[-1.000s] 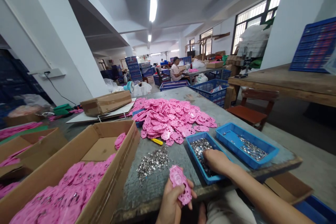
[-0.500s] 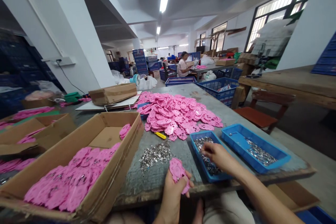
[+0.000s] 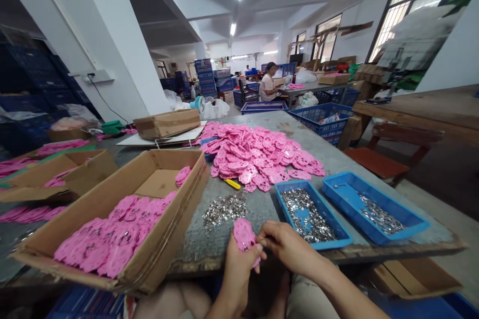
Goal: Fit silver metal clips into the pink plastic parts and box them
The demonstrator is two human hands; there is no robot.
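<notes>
1. Left hand (image 3: pixel 235 266) – clamped on pink plastic piece (image 3: pixel 243 237), held above table edge (image 3: pixel 209 264).
2. Right hand (image 3: pixel 286 246) – fingertips pinched together, touching the piece, beside blue tray (image 3: pixel 337 244).

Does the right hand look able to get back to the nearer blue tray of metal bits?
Probably yes: the right hand sits at the pink piece, and the nearer blue tray lies open just beside it with nothing between.
</notes>
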